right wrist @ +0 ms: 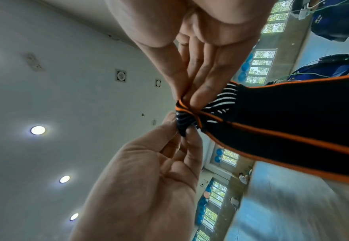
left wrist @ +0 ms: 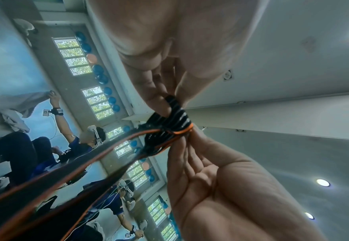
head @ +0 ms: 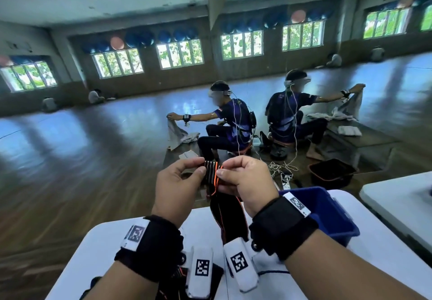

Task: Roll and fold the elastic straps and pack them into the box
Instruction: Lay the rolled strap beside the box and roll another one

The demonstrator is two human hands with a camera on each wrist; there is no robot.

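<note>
A black elastic strap with orange edges (head: 211, 171) is held up above the white table (head: 112, 241). My left hand (head: 201, 166) pinches its bunched, white-striped end from the left. My right hand (head: 225, 168) pinches the same end from the right, and the two hands nearly touch. The rest of the strap hangs down between my wrists to the table. In the left wrist view the left hand (left wrist: 165, 101) and the right hand (left wrist: 188, 141) meet on the strap end (left wrist: 169, 124). The right wrist view shows the strap (right wrist: 283, 122) trailing off to the right. The blue box (head: 327, 213) stands on the table under my right wrist.
More black and orange straps (head: 173, 285) lie at the table's near edge. A second white table (head: 397, 201) stands at the right. On the wooden floor beyond are a black bin (head: 332, 173), white cables (head: 280, 168) and a seated person (head: 229, 122) handling cloth.
</note>
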